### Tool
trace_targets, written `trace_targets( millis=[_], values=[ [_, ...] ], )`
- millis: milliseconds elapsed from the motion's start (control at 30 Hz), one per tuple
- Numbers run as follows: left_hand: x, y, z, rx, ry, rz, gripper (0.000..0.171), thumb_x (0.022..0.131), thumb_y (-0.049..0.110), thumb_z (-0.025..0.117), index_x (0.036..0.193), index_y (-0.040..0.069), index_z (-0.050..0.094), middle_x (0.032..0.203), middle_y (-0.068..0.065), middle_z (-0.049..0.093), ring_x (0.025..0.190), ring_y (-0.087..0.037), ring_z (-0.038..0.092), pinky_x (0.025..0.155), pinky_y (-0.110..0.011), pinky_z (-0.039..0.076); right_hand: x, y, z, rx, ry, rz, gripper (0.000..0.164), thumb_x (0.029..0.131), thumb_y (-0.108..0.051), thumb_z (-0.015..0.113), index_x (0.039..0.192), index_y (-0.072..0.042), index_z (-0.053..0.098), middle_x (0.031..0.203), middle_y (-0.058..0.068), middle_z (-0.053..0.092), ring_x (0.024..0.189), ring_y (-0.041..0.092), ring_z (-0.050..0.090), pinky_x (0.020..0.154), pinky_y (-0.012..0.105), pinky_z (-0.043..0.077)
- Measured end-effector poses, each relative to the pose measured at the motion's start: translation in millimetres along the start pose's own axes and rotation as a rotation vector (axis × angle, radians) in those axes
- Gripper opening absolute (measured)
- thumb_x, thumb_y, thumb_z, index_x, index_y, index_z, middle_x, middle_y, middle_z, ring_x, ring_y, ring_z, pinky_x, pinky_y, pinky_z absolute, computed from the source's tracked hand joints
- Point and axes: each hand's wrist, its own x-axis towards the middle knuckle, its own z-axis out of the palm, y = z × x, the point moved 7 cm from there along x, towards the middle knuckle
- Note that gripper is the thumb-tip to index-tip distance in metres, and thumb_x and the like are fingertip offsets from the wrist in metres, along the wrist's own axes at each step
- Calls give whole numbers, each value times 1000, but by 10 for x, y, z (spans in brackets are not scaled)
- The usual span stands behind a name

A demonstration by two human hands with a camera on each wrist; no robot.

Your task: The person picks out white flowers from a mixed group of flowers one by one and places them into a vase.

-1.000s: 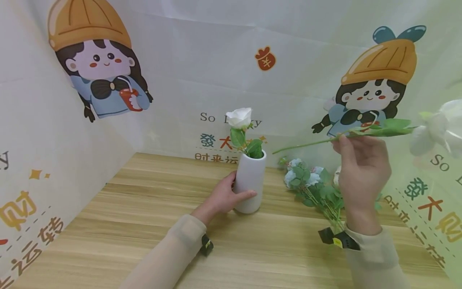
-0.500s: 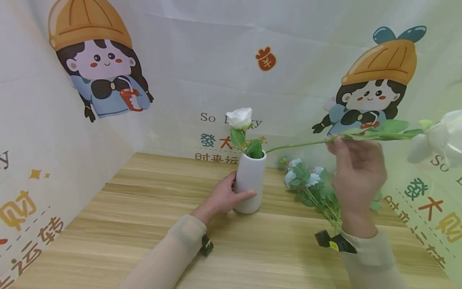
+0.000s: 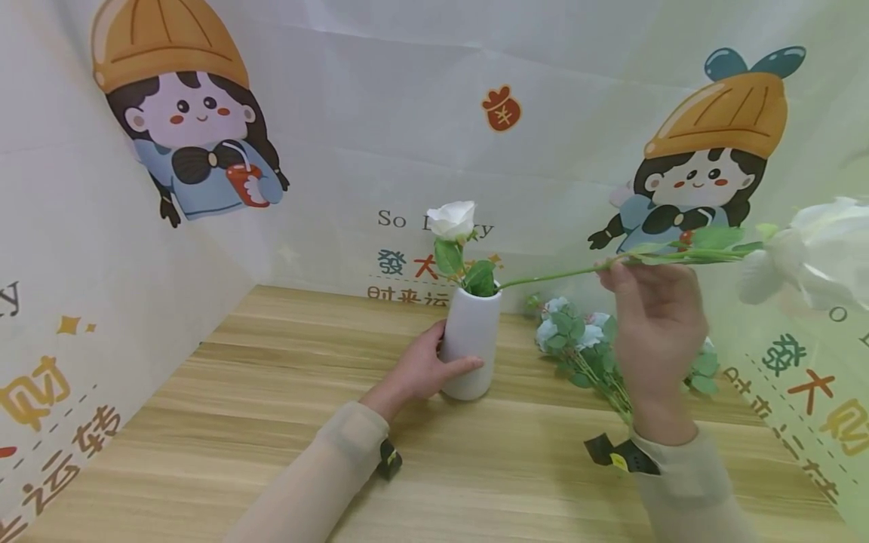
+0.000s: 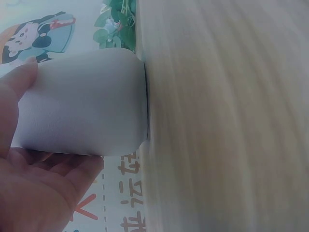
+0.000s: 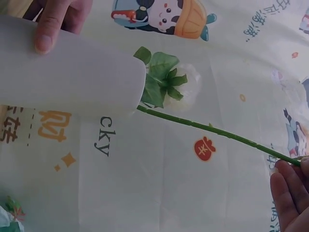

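Note:
A white vase (image 3: 470, 343) stands upright on the table, and my left hand (image 3: 424, 363) grips its lower body from the left, thumb across the front. One white rose (image 3: 451, 221) with green leaves rises from the vase mouth. My right hand (image 3: 658, 324) pinches the green stem (image 5: 212, 129) of a second white flower (image 3: 824, 253) between thumb and fingers. That stem slopes nearly level, its free end at the right side of the vase rim; whether the tip is inside the mouth I cannot tell. The bloom hangs out to the right of my right hand.
A bunch of pale blue and white flowers (image 3: 587, 332) with green leaves lies on the wooden table (image 3: 224, 422) behind my right wrist. A printed cloth backdrop (image 3: 366, 113) encloses the back and both sides.
My right hand has moved left and slightly down, bringing the stem's end from apart to the vase rim. My left hand and the vase have stayed in place.

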Motion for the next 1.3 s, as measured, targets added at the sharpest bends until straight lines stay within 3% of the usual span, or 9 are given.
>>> trace_targets(
  millis=[367,667,867,1067,1300],
  values=[
    [-3,6,3,-4,4,26,83,82,52,78,146,15,41,130,-3,55,114,-18,52,99,-47,46,-72,77,120,-129,-94,-5,14,85,21,62,95,25,52,87,25,66,78,25,67,76,26,58],
    [0,4,0,-9,9,26,86,82,53,78,147,15,39,131,-4,54,114,-19,52,98,-47,46,-195,190,325,-254,-202,-34,13,82,25,62,93,22,56,85,29,63,77,25,66,72,19,57],
    [8,-2,-5,13,6,32,87,81,56,77,147,14,39,131,-5,54,114,-19,52,98,-46,47,-230,377,399,-310,-206,-11,14,84,21,66,94,18,58,85,24,65,75,26,65,70,17,55],
    [8,3,-18,16,6,31,88,81,58,76,148,15,39,132,-4,54,114,-18,52,98,-47,47,-303,786,418,-444,-238,122,15,91,-3,73,101,3,64,87,8,72,74,14,65,63,13,52],
    [-5,13,-16,25,11,41,87,82,56,76,148,12,38,131,-6,54,113,-18,53,97,-46,47,-455,1093,534,-617,-376,327,21,97,-28,68,106,-9,67,95,3,73,84,12,65,72,34,56]
  ],
)
